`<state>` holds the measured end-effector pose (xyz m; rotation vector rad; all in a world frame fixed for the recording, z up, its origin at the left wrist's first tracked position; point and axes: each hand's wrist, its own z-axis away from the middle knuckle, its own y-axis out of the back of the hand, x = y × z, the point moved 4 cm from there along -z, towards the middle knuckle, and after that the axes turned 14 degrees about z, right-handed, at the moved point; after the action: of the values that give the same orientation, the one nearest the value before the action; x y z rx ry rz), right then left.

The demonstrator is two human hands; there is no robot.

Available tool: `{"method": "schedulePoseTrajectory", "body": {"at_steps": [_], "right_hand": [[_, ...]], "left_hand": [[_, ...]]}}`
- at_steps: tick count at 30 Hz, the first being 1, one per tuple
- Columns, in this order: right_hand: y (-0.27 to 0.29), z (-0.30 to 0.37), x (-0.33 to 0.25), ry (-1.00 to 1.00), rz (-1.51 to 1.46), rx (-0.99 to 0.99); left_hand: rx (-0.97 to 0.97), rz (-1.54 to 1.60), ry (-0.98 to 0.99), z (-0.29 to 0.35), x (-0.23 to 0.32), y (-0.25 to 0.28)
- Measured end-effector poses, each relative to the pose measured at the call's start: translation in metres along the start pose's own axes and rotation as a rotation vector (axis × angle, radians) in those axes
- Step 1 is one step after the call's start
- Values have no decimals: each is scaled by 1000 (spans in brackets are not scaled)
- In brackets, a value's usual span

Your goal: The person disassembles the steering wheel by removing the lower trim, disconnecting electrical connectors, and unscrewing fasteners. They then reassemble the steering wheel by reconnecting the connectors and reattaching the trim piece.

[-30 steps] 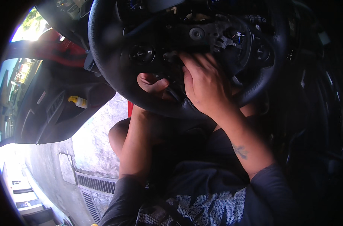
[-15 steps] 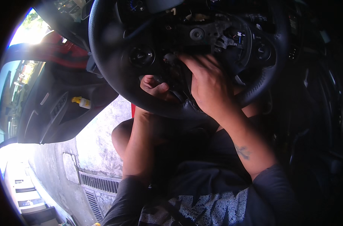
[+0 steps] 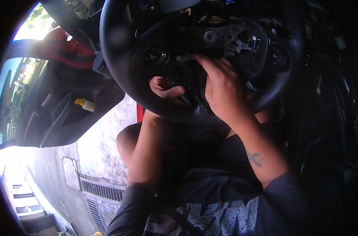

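Observation:
The black steering wheel (image 3: 115,74) fills the upper middle, its centre uncovered so that the hub and its round fixing (image 3: 211,37) show. Through the wheel's lower left gap reaches my left hand (image 3: 166,89), its thumb bent over and fingers curled around a dark part hidden in shadow. My right hand (image 3: 225,84) lies over the lower hub, knuckles up, fingers bent together beside a dark plastic part (image 3: 186,59). Its fingertips are mostly hidden. A control pad (image 3: 155,57) sits on the left spoke, another (image 3: 277,57) on the right.
At the left stands an open car door (image 3: 61,118) with a yellow-topped white bottle (image 3: 85,104) in its pocket. Below it show the concrete floor (image 3: 104,157) and a drain grate (image 3: 102,189). Small connectors (image 3: 253,41) show in the hub's right side. My legs are under the wheel.
The view has shifted a little, so the wheel sits slightly farther right and lower. My left thumb stretches a little farther right. Both hands stay in the same places on the wheel.

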<state>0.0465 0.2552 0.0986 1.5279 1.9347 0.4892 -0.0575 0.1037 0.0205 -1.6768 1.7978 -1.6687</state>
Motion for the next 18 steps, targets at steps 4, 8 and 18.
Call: {"method": "schedulePoseTrajectory", "body": {"at_steps": [4,8,18], "right_hand": [[1,-1,-2,-1,19,-23],[2,0,-2,29,46,-20],[0,2,0,33,25,11]], "left_hand": [[-50,-164,28,2,3,21],[28,-69,36,0,2,7],[-31,-90,49,-2,9,6]]}}
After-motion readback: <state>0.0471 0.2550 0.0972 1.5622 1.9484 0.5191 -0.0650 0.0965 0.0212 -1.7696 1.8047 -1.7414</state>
